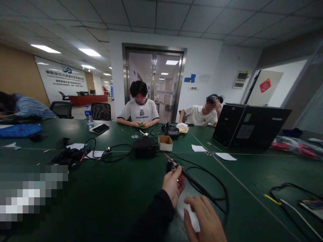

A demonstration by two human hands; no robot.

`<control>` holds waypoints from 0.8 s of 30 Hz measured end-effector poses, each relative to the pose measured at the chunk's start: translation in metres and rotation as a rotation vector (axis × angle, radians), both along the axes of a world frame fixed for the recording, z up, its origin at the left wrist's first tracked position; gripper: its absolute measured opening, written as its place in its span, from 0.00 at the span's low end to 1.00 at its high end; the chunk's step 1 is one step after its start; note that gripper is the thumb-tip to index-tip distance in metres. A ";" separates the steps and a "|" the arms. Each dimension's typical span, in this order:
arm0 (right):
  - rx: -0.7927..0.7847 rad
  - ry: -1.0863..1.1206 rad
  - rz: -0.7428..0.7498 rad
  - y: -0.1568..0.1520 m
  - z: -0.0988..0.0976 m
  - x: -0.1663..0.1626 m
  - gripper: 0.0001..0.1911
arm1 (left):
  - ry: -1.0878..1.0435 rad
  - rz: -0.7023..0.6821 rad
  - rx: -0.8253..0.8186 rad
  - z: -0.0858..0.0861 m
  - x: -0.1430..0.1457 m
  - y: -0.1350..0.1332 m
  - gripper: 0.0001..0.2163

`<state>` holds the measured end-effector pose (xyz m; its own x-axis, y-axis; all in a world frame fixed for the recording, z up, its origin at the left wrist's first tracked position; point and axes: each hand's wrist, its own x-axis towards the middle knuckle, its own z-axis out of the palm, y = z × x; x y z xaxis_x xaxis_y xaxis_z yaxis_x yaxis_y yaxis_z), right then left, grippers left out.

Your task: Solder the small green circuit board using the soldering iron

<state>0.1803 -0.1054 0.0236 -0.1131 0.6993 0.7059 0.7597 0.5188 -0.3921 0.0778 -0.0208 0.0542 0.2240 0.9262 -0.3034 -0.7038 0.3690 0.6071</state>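
My left hand (174, 185) is closed round the end of a black cable (213, 200), above the green table. Beyond my fingertips stick out a dark fitting and a thin copper-coloured tip, whose exact kind I cannot make out. The cable loops away to the right across the tabletop. Low in the view, my right hand (207, 218) hovers with thumb and fingers apart. A piece of white paper (192, 216) shows between that thumb and the fingers, seemingly below them. Just past the held cable end are a black box (145, 148) and a small open cardboard box (165, 144).
A black computer tower (228, 125) stands at right beside a large black panel. Tangled black cables (68, 157) lie left, near a phone (101, 128) and a water bottle (88, 116). Two people sit across the table; another leans at far left. A blue tray (20, 131) is also there.
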 end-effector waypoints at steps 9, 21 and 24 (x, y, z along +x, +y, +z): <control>-0.216 0.894 0.016 0.060 -0.006 -0.004 0.30 | 0.018 -0.097 0.038 -0.023 0.010 0.013 0.19; -0.154 0.997 -0.166 0.115 -0.036 0.020 0.23 | 1.348 -0.131 0.487 -0.042 -0.032 0.088 0.45; -0.185 0.977 -0.167 0.115 -0.040 0.022 0.23 | 1.495 -0.257 0.543 -0.038 -0.017 0.095 0.48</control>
